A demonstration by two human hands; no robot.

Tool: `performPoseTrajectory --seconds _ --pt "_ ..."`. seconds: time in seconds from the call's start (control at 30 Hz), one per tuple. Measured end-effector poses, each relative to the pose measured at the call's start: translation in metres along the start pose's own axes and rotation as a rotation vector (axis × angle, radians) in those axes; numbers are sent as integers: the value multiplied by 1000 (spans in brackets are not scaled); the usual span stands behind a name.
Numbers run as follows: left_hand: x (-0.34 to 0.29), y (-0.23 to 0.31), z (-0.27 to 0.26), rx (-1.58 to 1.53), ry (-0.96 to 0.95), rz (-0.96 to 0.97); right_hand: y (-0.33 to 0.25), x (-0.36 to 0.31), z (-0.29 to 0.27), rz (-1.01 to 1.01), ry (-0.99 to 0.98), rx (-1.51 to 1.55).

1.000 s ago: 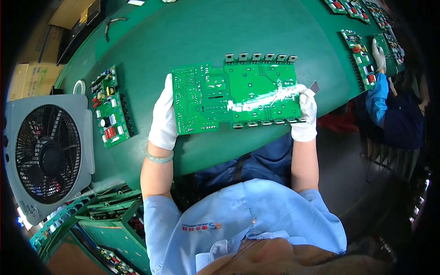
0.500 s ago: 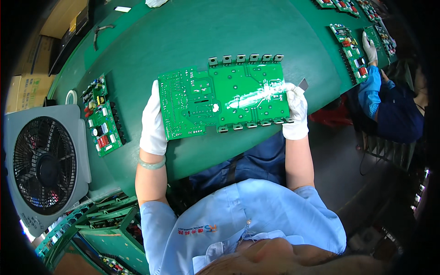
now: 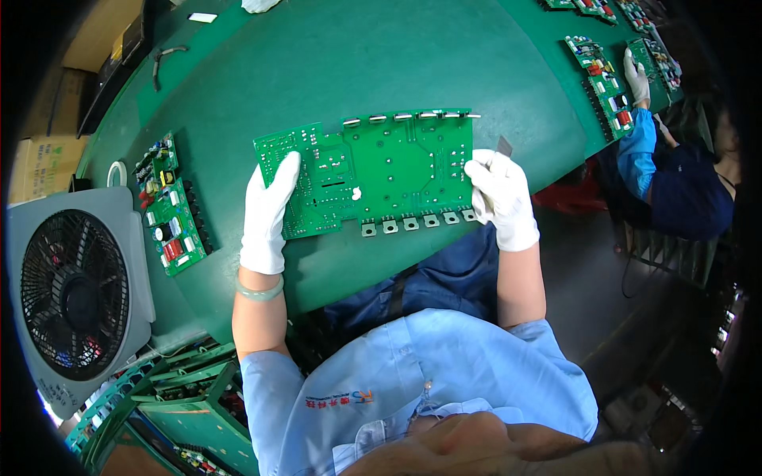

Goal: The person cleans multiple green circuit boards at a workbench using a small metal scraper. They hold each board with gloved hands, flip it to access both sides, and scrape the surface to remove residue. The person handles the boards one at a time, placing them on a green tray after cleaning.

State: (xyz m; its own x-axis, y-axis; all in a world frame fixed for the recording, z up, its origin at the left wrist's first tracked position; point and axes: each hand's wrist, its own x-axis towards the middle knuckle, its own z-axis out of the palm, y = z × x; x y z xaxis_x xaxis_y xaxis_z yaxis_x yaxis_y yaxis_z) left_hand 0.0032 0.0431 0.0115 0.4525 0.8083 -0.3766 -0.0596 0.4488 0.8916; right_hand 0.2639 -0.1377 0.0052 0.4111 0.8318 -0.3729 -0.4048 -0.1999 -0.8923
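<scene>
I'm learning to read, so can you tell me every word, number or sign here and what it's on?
I won't copy any wording, but here's where it shows:
Light blue shirt: a small coloured logo beside red lettering.
Grey fan: dark marks, too small to read.
Cardboard box: faint print, too blurred.
Green circuit board: any printing is too small.

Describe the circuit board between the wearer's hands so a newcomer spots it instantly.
Start at the green table, then the white-gloved left hand and right hand over it. The green circuit board between them has metal tabs along two opposite edges. Unlike the board beside the grey fan, with coloured components facing up, it shows its flat, dotted side.
</scene>
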Motion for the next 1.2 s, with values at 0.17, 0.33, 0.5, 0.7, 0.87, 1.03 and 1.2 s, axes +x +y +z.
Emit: performPoseTrajectory --seconds 0.17,0.33,0.5,0.7,0.87,1.03,1.2 --pt "-2 2 12 73 -19 -123 -9 -21 -7 -26 137 -575" --pt "-9 5 17 72 -48 -97 -9 -35 0 -392 351 -789" --pt "-13 6 21 40 -151 -3 11 -36 14 -636 294 -942" --pt "-22 10 28 101 -80 -4 4 -19 30 -833 338 -1118" --pt "-23 8 25 123 -68 -7 7 -12 28 -912 310 -1238" --pt "-24 8 25 125 -63 -8 12 -9 26 -913 352 -1263" --pt "-22 6 22 148 -55 -2 13 -9 24 -914 347 -1271"
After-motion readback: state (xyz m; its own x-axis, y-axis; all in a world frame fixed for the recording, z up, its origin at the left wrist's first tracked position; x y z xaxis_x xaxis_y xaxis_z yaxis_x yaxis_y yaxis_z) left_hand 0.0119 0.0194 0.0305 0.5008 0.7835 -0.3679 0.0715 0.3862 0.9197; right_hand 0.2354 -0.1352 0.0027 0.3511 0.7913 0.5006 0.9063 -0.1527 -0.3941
